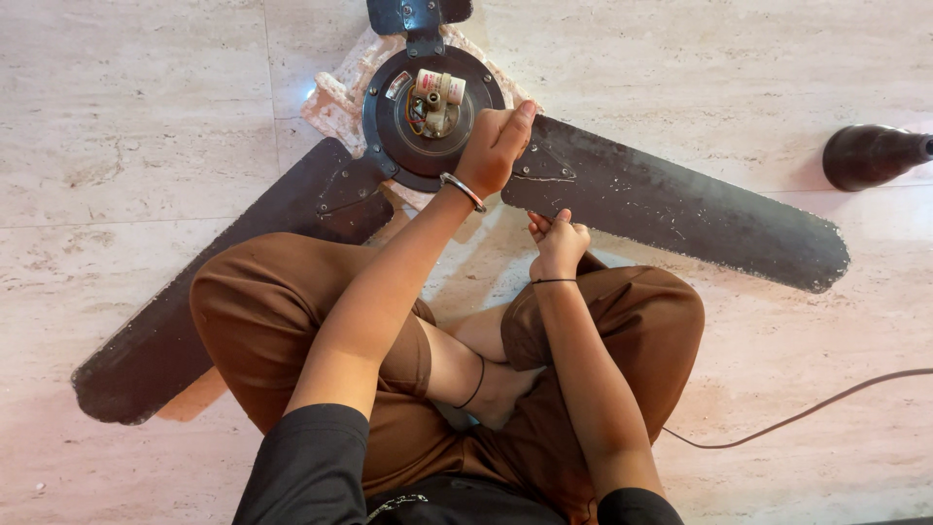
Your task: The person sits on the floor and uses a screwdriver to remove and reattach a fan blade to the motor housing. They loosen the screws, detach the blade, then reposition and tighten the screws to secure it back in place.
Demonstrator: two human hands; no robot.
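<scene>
A dark ceiling fan lies on the marble floor in front of my crossed legs. Its round motor housing faces up, with wires and a small capacitor exposed at the centre. My left hand, with a metal bangle on the wrist, is pressed on the housing's right rim where the right blade joins. My right hand is closed just in front of that blade's root; I cannot tell whether it holds something small. The left blade runs under my left knee.
A crumpled cloth lies under the motor. A dark cone-shaped fan cover lies on its side at the far right. A thin cable curves across the floor at the lower right. A third blade stub points away at the top.
</scene>
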